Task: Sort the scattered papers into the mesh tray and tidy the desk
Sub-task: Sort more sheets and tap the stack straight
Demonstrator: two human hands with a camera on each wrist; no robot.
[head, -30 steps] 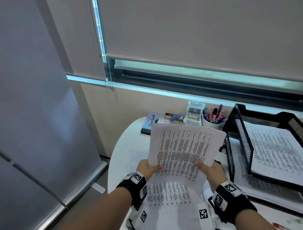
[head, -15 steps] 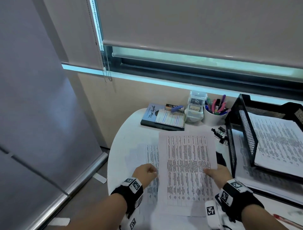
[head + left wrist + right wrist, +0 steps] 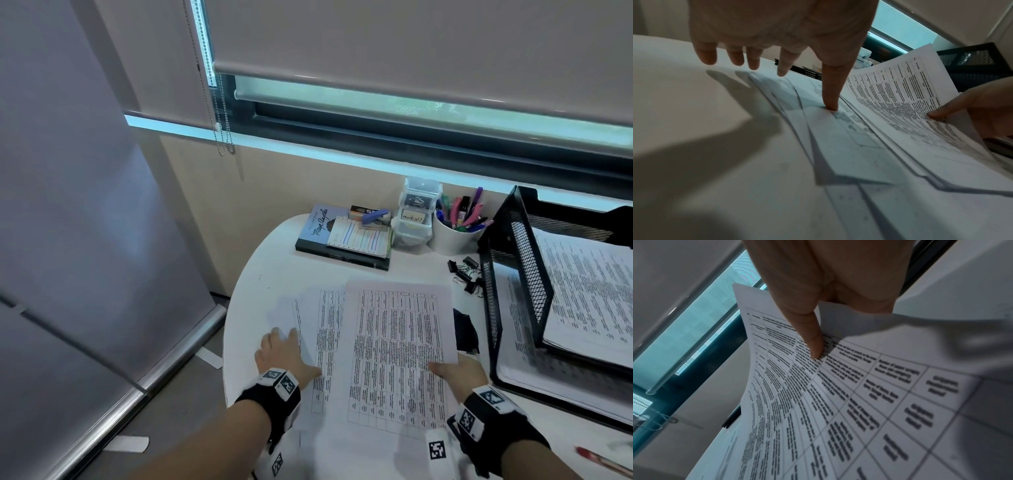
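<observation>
Pinch of your right hand (image 3: 459, 371) grips the printed white sheet (image 3: 397, 346) by its right edge; your left hand (image 3: 286, 354), fingers spread, presses the papers beneath. Square them before loading the black mesh tray (image 3: 524, 270) at right.

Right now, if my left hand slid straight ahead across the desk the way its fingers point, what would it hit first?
Probably the dark hardcover book with the striped notepad on it; before that, the left hand has only loose printed sheets and bare white desk ahead. Depth is uncertain.
</observation>
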